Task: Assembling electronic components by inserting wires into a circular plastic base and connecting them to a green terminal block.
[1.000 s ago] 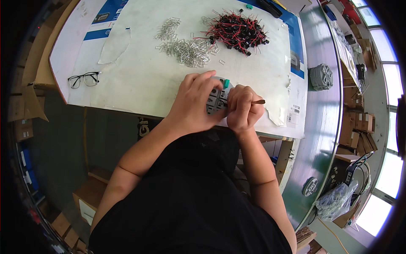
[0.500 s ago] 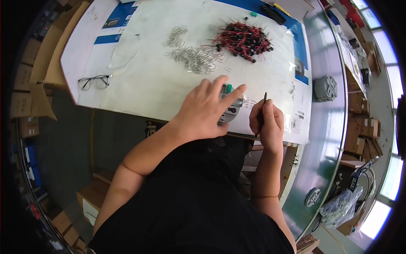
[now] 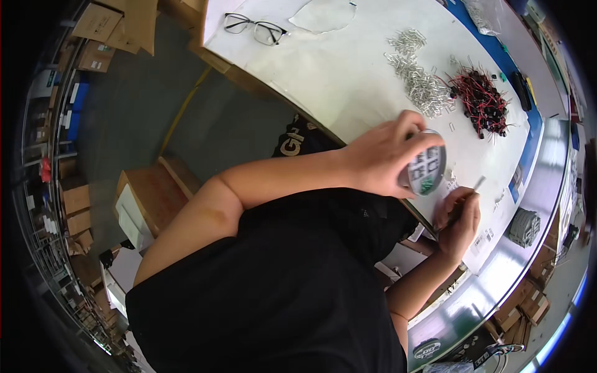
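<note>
My left hand grips a small round grey part with dark square openings and a green patch, held just above the white tabletop. To its right, my right hand pinches a thin screwdriver with the tip pointing up toward the part. A heap of small silver metal pieces lies on the table beyond my left hand. Past that sits a pile of red and black wired parts.
A pair of glasses and a clear plastic bag lie at the table's far left end. A grey terminal block stands on the right bench. Cardboard boxes stand on the floor at left.
The view has swung and tilted as my head turned. My left hand has lifted the round part and turned its face up; my right hand stays beside it with the screwdriver.
</note>
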`<action>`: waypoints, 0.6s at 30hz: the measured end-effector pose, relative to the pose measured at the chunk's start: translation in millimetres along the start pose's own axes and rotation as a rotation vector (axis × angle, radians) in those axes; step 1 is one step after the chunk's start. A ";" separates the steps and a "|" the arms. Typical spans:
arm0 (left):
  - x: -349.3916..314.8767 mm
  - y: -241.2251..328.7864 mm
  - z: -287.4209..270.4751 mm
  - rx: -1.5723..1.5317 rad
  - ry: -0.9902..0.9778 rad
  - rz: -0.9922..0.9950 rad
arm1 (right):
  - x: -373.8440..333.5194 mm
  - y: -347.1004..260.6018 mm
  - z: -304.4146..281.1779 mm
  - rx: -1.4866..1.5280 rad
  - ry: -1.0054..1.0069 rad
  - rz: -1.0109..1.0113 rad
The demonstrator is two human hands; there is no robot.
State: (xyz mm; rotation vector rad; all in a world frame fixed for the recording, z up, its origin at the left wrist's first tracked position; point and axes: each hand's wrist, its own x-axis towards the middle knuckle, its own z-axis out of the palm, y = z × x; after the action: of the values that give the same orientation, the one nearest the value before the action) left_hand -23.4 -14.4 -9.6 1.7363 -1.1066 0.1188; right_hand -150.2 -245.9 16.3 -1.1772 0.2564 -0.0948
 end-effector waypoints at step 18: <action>8.4 -4.3 -21.5 -0.040 -0.237 -0.199 | 5.5 -43.6 70.9 -1.480 -0.130 -0.056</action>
State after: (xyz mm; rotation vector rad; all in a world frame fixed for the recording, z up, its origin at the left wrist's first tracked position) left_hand -6.9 -2.4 2.0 1.8473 -1.0893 -0.2364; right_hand -124.7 -199.9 81.0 -2.6496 0.1532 0.1655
